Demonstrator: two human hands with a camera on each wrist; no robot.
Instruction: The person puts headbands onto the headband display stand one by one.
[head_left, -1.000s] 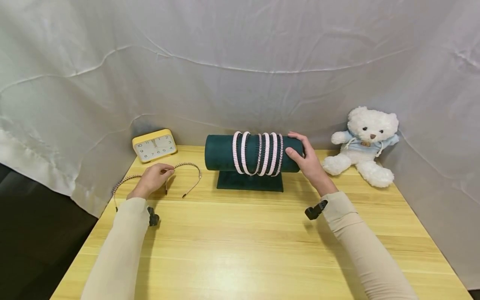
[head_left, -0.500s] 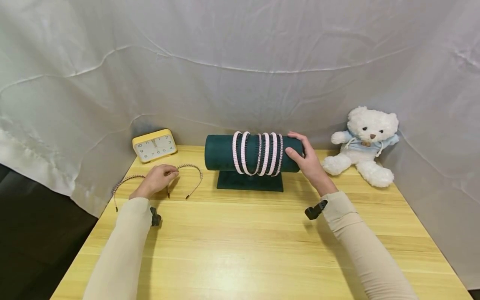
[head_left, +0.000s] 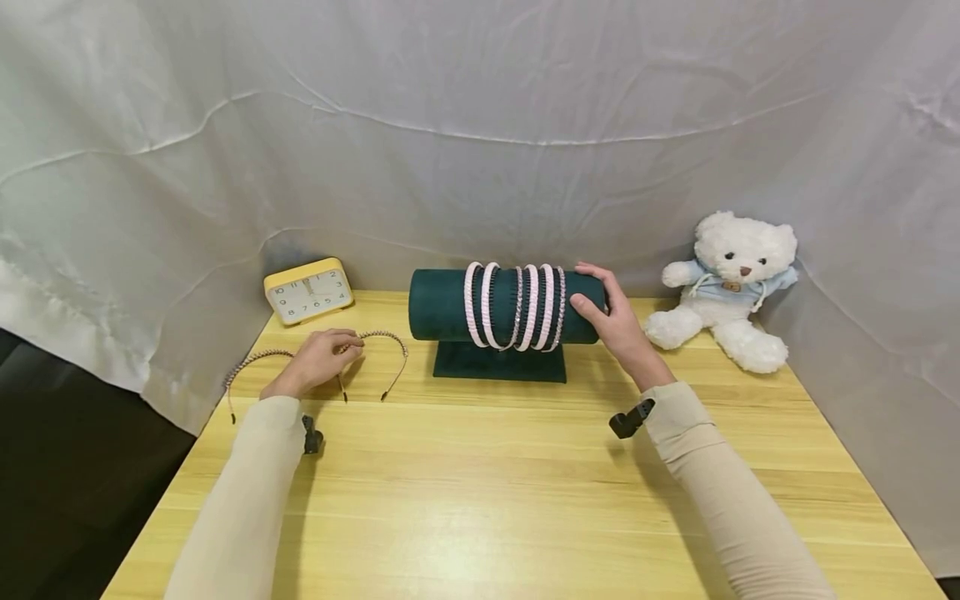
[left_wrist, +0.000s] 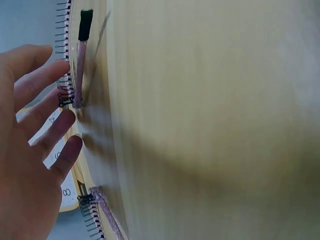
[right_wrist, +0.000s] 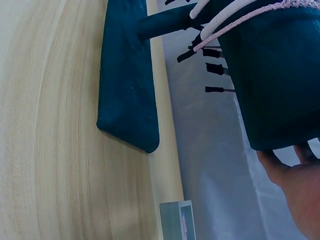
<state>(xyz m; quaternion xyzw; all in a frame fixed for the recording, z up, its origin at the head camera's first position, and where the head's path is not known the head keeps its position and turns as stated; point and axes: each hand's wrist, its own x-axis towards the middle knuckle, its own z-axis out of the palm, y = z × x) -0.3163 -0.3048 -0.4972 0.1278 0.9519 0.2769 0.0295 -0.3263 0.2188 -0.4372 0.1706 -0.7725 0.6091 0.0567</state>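
Note:
In the head view a thin beaded headband (head_left: 396, 346) lies on the table at my left hand (head_left: 318, 360). The left wrist view shows its toothed band (left_wrist: 64, 30) beside the fingertips, which are spread and gently bent, with the thumb apart from them. A second beaded headband (head_left: 251, 360) lies to the left, partly behind that hand. My right hand (head_left: 618, 321) grips the right end of a dark green headband stand (head_left: 442, 304), thumb in front and fingers over the top. Around its roll sit several pale pink headbands (head_left: 472, 304) and beaded ones (head_left: 560, 308).
A yellow clock (head_left: 309, 290) stands at the back left. At the back right sits a white teddy bear (head_left: 742, 292) in a blue top. Grey cloth (head_left: 525, 183) hangs behind the wooden table (head_left: 480, 483). The right wrist view has a small pale box (right_wrist: 172, 220) low down.
My left hand has shifted right, and the beaded headband beside it has slid right and slightly nearer me. The right hand and the stand have stayed in place.

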